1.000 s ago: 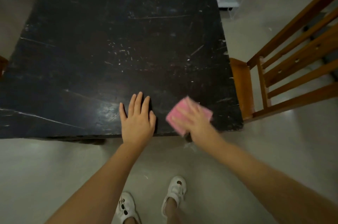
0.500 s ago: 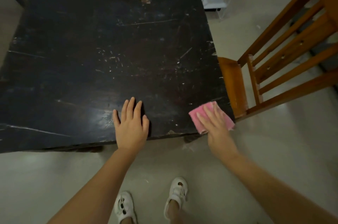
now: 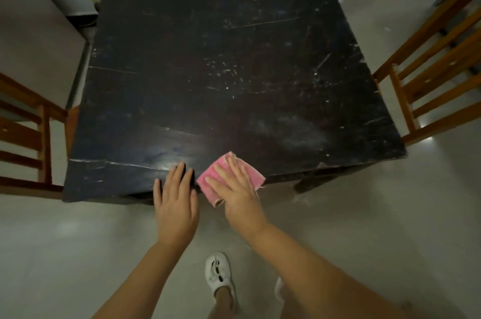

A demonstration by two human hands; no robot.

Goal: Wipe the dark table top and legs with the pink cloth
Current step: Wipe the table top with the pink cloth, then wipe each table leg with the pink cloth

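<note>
Wiping the near edge of a dark counter (image 3: 234, 71)

Chairs (image 3: 429, 79) flank it L & R. L hand (image 3: 175, 204) lies flat, fingers released, on the near edge, prob. to steady the body. R hand (image 3: 238, 193), fingers spread, presses the cloth (image 3: 229, 175) flat at that edge, partly overhanging; its long axis runs diagonally, far-left to near-right. Legs look not yet wiped.
</note>
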